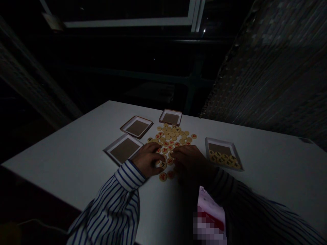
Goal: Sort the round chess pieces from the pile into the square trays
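Round wooden Chinese chess pieces [168, 136] lie in a loose heap on the white table, some showing red or black characters, others blank side up. My left hand [149, 159] rests at the heap's left edge, its fingers spread over several pieces and its thumb near a black-marked piece [163, 165]. From the right, my right hand [191, 159] reaches in with fingers stretched over the heap, fingertips by a red-marked piece [170, 161]. Both hands are open; what lies under the right palm is hidden in shadow. Two red-marked pieces [162, 176] sit nearest me.
Shallow boxes stand around the heap: one at the back [170, 117], one at back left [136, 127], one beside my left hand [124, 148]. The right-hand box [224, 153] holds rows of black-marked pieces. A lit phone screen [211, 211] is below my right forearm.
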